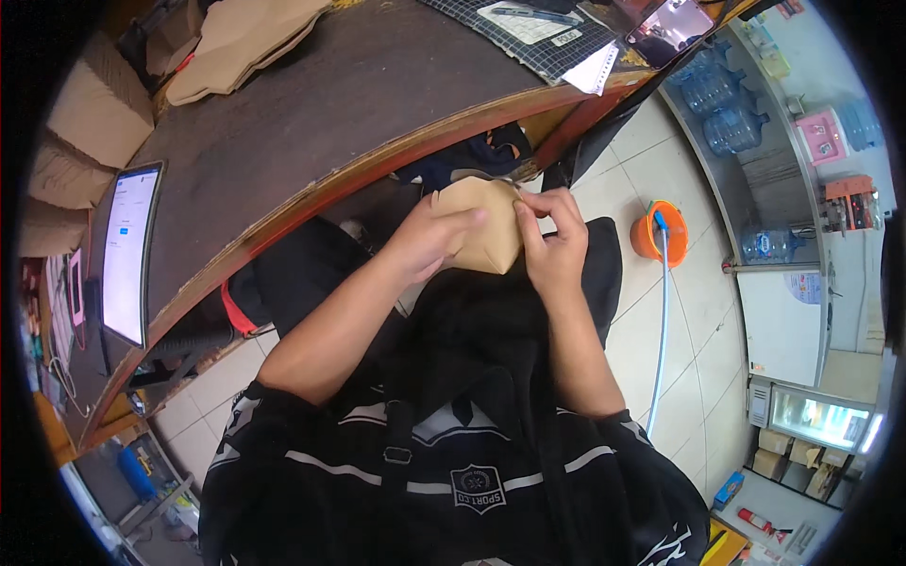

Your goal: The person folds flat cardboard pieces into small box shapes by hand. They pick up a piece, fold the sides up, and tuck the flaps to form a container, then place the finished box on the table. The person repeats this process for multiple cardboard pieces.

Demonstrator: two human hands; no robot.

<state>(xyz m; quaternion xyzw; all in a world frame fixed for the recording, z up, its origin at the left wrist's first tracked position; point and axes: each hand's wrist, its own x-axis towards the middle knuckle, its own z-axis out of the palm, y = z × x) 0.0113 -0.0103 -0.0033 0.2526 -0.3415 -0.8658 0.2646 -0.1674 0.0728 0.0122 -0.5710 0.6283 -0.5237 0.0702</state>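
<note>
1. Both hands are closed on one folded brown paper piece (493, 231), held between them over the lap, just short of the table's near edge.
2. Left hand (429, 238) grips it from 9 o'clock, thumb laid across the face that looks up at the camera.
3. Right hand (557, 241) pinches its upper right edge from 3 o'clock, thumb and bent fingers meeting near the rim.
4. Taking that piece as the clock's centre, the person's black jersey (604, 500) fills 6 o'clock.
5. At 9 o'clock a device with a lit screen (130, 255) stands near the edge of the dark tabletop (311, 113).
6. Toward 10 o'clock lie flat brown sheets (250, 42), overlapping one another on the table.
7. Near 12 o'clock is a gridded mat (528, 52) with a pen (536, 14) and white paper on it; a phone (672, 33) lies between 1 and 2.
8. Off the table, large blue water bottles (731, 130) sit on a shelf at 2 o'clock.
9. At 3 o'clock an orange bucket (645, 241) stands on the tiled floor, a pale blue pole (662, 321) reaching down from it toward 5.
10. A glass-front cooler (819, 417) glows at 4 o'clock.
</note>
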